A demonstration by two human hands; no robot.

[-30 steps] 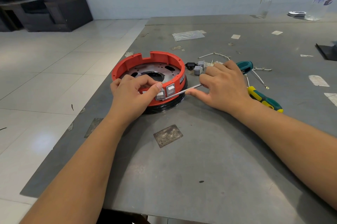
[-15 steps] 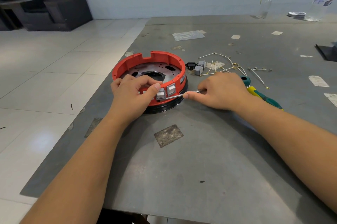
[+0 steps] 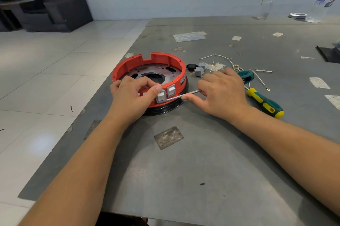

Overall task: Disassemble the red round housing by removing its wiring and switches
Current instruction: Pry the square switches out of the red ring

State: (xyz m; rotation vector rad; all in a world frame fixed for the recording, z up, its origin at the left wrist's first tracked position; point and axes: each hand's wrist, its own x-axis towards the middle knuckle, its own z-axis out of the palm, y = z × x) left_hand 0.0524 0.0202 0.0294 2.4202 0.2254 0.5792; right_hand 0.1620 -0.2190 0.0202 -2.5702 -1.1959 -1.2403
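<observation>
Tiled floor to the left, two dark armchairs (image 3: pixel 55 3) at the far left wall; work proceeds on a grey metal table (image 3: pixel 193 170) marked with tape remnants.

The red round housing (image 3: pixel 127 68) sits left of table centre, at about 11 o'clock from the near edge. It is an open ring with a notch in its far rim, a perforated metal plate inside with a central opening, and a black base beneath. Two white rocker switches (image 3: pixel 166 93) remain seated side by side in the wall facing the person, at the ring's 5 o'clock.

Count of loose items at the housing's 2 to 3 o'clock: two grey switches (image 3: pixel 200 69), one black socket part (image 3: pixel 191 67), a spread of white wires (image 3: pixel 224 57) with metal terminals, and two screwdrivers (image 3: pixel 265 103), one mostly hidden behind the right hand.

The left hand (image 3: pixel 132 96) rests on the near rim, fingers curled over the wall, thumb tip pressed on the top edge of the left-hand switch. The right hand (image 3: pixel 220 91) lies knuckles-up on the table at the housing's 4 o'clock, fingers curled around a thin metal tool (image 3: pixel 182 95), thumb extended beneath it; the tool's tip reaches the lower edge of the switches.
</observation>
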